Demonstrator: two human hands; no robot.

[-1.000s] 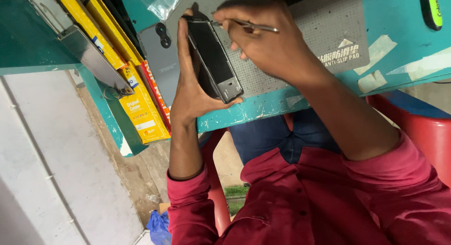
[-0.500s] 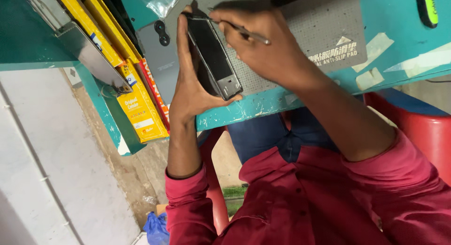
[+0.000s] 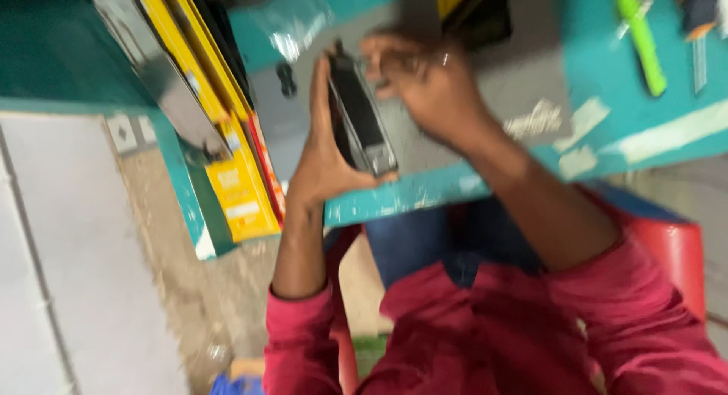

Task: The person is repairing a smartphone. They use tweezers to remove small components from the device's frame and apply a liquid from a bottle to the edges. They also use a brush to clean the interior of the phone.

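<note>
Your left hand (image 3: 322,164) wraps the phone (image 3: 362,118) from its left side, fingers clamped along its edge, holding it propped on its long edge above the grey mat (image 3: 485,99) on the teal bench (image 3: 644,130). Your right hand (image 3: 428,88) sits just right of the phone's top, fingers curled together; blur hides what they pinch. The phone shows dark, slim, rectangular, with a greyish frame.
</note>
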